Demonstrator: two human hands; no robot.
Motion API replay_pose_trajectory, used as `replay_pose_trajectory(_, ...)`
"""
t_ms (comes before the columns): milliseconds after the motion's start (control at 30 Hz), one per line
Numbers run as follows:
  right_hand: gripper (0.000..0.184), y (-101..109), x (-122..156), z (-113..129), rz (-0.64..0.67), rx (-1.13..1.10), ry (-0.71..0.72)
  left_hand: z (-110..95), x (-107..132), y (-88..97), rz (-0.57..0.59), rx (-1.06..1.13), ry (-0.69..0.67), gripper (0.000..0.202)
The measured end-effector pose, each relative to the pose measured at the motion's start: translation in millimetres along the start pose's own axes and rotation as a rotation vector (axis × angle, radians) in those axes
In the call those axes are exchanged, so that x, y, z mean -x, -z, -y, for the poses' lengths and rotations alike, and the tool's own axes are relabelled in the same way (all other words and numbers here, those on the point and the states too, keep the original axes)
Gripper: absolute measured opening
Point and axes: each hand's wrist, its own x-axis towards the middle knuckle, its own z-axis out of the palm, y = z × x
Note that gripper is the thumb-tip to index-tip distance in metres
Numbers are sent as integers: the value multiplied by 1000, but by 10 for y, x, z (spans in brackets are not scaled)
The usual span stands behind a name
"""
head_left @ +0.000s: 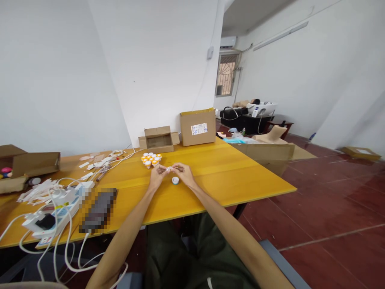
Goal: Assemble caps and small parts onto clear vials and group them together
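Both hands meet over the yellow table [228, 172], close to its middle. The fingertips of my left hand [157, 176] and my right hand [184, 173] are closed on a small whitish thing [169, 169] between them; its kind is too small to make out. Just below the hands, a small round white tub [175, 180] with a dark lower rim stands on the table. Behind my left hand is a tight cluster of small round containers [151, 159] with white tops and orange sides.
Along the wall stand an open cardboard box [159, 139] and a taller carton [198, 127] with a label. To the left lie a power strip [64, 208], tangled white cables, a blurred dark phone-like device [98, 209] and another open box [36, 163].
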Motion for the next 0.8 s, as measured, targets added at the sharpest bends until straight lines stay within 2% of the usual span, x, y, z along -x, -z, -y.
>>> replay_pose_trajectory(333, 16, 9, 14, -1, -32, 11, 85, -29, 19, -4, 66, 11, -28, 29)
replay_pose_trajectory(800, 13, 26, 31, -12, 23, 88, 195, -108, 43, -30, 78, 12, -16, 25)
